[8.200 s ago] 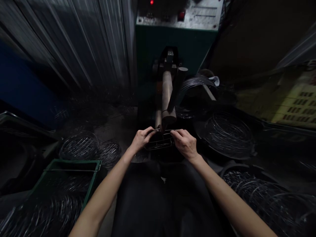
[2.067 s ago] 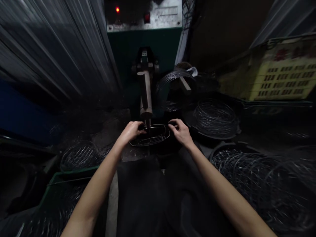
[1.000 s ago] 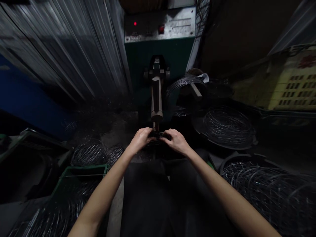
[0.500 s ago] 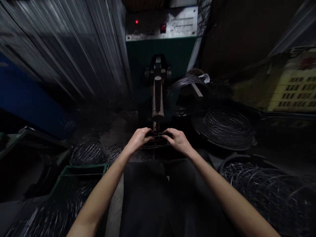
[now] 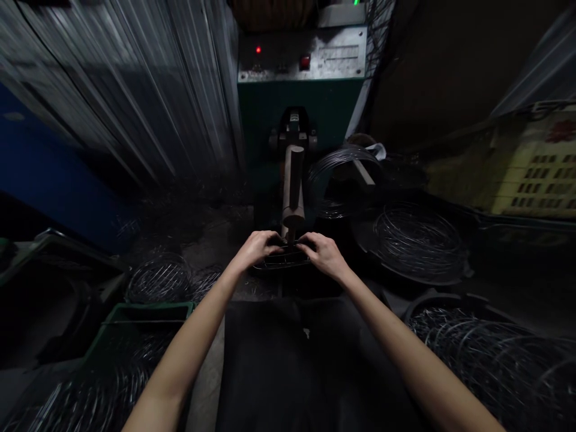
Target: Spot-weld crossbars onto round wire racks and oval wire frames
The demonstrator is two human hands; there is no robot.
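Between my hands is a round wire rack [image 5: 283,259] of thin metal rods, its far part right under the tip of a machine's arm. My left hand [image 5: 260,247] pinches the rack on the left side, thumb and fingers closed. On the right side my right hand [image 5: 321,250] grips it the same way. The thick cylindrical machine arm [image 5: 293,186] comes down from the green machine [image 5: 265,99] to just between my fingertips. The contact spot of tip and wire is dark and partly hidden by my fingers.
Wire coils [image 5: 344,159] hang right of the machine arm. A tray with wire rings [image 5: 418,243] and a tub of wire pieces [image 5: 477,342] are on the right. Left stand a green crate [image 5: 148,312] and stacked wire racks [image 5: 162,279]. A yellow crate [image 5: 531,174] is far right.
The view has shifted slightly, so the machine sits a little lower and farther right. My hands and the rack have come closer in under the arm's tip, both hands keeping hold.
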